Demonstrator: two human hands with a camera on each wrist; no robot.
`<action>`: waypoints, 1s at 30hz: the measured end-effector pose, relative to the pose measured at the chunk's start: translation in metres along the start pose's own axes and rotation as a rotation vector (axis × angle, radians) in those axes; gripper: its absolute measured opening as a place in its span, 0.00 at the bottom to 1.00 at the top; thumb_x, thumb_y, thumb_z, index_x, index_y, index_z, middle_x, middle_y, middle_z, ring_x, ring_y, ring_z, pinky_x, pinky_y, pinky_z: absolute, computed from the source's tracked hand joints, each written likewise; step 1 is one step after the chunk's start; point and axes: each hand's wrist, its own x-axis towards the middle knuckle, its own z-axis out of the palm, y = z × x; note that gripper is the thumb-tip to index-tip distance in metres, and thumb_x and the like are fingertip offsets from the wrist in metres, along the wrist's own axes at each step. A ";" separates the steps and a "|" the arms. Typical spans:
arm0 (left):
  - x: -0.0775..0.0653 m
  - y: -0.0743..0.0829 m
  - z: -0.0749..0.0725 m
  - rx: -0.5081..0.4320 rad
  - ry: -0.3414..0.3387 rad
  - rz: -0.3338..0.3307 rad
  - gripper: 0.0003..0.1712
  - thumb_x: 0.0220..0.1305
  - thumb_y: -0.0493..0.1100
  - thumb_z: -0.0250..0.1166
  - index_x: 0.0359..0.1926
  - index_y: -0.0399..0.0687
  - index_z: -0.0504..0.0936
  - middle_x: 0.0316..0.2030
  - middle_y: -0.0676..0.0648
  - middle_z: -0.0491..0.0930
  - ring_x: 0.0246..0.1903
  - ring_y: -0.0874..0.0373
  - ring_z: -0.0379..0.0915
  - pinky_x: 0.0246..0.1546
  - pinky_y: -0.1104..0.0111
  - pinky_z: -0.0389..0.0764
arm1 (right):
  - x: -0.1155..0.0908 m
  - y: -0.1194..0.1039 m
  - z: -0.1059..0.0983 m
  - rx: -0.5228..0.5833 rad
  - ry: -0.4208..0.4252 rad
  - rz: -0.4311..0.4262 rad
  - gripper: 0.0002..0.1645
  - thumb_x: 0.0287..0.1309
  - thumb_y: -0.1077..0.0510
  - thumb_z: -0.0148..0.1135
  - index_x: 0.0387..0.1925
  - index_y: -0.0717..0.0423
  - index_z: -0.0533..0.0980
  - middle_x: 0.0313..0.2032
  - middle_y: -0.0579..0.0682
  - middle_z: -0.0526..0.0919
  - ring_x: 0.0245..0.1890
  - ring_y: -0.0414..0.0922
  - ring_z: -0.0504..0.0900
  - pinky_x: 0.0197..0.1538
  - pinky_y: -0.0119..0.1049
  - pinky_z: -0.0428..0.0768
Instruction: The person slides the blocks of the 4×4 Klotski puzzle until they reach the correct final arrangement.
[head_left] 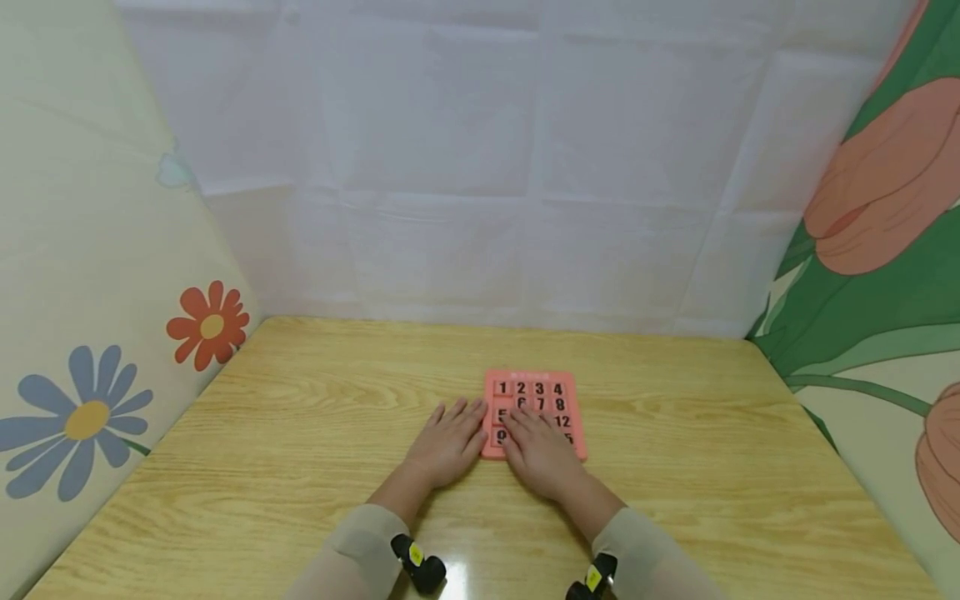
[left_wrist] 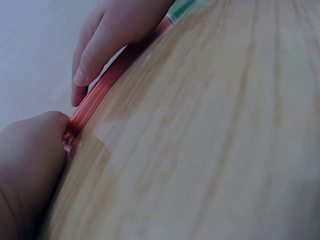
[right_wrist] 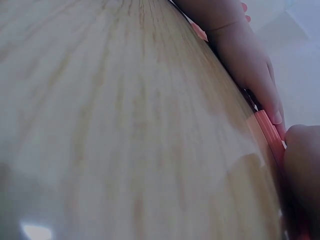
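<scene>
A pink number slide puzzle (head_left: pixel 531 377) lies flat on the wooden table, its tiles bearing black numerals. The top row reads 1, 2, 3, 4, and a vacant slot shows at the left of the second row. My left hand (head_left: pixel 448 444) lies along the puzzle's left edge, fingers extended, with the thumb by its near corner. Over the lower middle tiles rests my right hand (head_left: pixel 542 454), its fingers stretched forward and hiding several numerals. In the right wrist view, the puzzle's ridged side (right_wrist: pixel 270 132) shows between the two hands.
The wooden table (head_left: pixel 315 400) extends around the puzzle on all sides. A white cloth (head_left: pixel 480 167) hangs behind it, with flowered cloths at left (head_left: pixel 90 250) and right (head_left: pixel 862 333). Black wrist cameras (head_left: pixel 423 571) sit at both sleeves.
</scene>
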 end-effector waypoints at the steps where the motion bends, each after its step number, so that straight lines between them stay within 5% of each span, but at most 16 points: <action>1: 0.000 0.000 0.000 0.003 -0.001 -0.001 0.31 0.77 0.53 0.43 0.75 0.45 0.58 0.75 0.46 0.58 0.76 0.46 0.47 0.76 0.47 0.46 | 0.000 0.000 0.000 0.001 0.001 0.001 0.30 0.75 0.47 0.40 0.69 0.56 0.68 0.71 0.53 0.67 0.74 0.52 0.59 0.76 0.53 0.56; 30: 0.002 -0.004 0.006 -0.020 0.021 0.014 0.32 0.77 0.53 0.43 0.75 0.44 0.59 0.74 0.45 0.59 0.76 0.44 0.48 0.76 0.45 0.46 | 0.011 0.001 -0.005 -0.035 -0.030 0.047 0.30 0.75 0.45 0.39 0.70 0.54 0.66 0.72 0.51 0.65 0.75 0.50 0.58 0.77 0.52 0.55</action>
